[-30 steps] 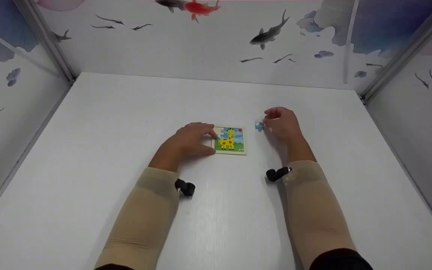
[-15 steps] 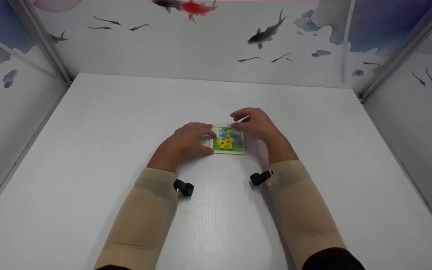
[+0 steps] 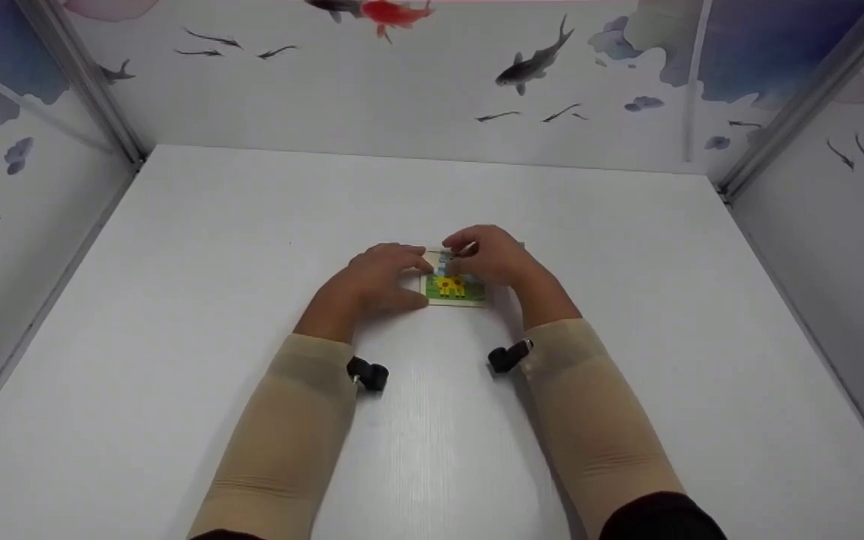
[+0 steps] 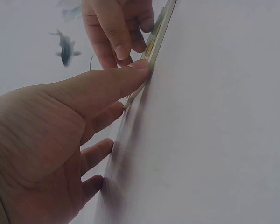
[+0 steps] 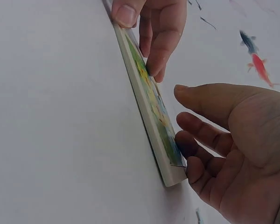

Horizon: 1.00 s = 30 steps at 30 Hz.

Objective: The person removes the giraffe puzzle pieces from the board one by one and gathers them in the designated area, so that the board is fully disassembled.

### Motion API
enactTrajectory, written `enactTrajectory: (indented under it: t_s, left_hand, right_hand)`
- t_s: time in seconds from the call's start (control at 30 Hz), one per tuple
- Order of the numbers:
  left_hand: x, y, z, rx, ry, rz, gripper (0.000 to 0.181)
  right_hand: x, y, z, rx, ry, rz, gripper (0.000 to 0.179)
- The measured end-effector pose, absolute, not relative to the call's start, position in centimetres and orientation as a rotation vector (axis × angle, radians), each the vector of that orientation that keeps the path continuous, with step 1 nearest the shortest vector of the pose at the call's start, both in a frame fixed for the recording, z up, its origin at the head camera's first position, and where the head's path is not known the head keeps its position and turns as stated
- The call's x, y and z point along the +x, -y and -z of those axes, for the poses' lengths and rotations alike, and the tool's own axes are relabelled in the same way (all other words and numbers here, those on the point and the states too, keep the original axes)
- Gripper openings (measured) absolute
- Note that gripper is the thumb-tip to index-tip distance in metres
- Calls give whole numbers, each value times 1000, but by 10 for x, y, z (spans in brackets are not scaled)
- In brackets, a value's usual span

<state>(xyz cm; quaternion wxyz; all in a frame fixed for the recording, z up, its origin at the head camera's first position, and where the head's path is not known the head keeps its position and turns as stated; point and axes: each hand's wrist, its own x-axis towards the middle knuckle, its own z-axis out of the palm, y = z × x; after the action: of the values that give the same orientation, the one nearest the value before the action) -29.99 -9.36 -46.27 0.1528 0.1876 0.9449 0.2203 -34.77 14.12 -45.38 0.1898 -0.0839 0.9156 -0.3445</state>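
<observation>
While the left hand (image 3: 379, 278) grips the left edge of the puzzle (image 3: 453, 289), mid-frame on the table (image 3: 417, 427) in the head view, the right hand (image 3: 492, 256) covers its upper right; can't tell whether it's pinching anything! Left wrist view: left thumb (image 4: 138, 67) against the puzzle's rim, upper centre. Right wrist view: puzzle slanting down the middle, right fingers (image 5: 189, 122) bent alongside, lower right.

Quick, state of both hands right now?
Left hand: holding the puzzle by its left edge.
Right hand: open, fingers loosely bent over the puzzle, nothing visible held.
</observation>
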Motion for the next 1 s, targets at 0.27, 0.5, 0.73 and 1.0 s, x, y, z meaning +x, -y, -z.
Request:
enactTrajectory:
  t_s: [0.27,0.5,0.73,1.0]
  left_hand:
    - [-303,94,465,562,-2714,-610,54]
    - [-301,94,463,558,-2710,-637,53]
    - [-299,95,461,558,-2702,-665,52]
    - [-300,95,461,561,-2700,-650,53]
  right_hand:
    - [-348,-139,461,-365,-2610,851,37]
    - [-348,-140,463,-393,-2594,841,35]
    - [-346,-140,464,-435,-2605,818,35]
    - [-345,-139,460,-430,-2615,788,35]
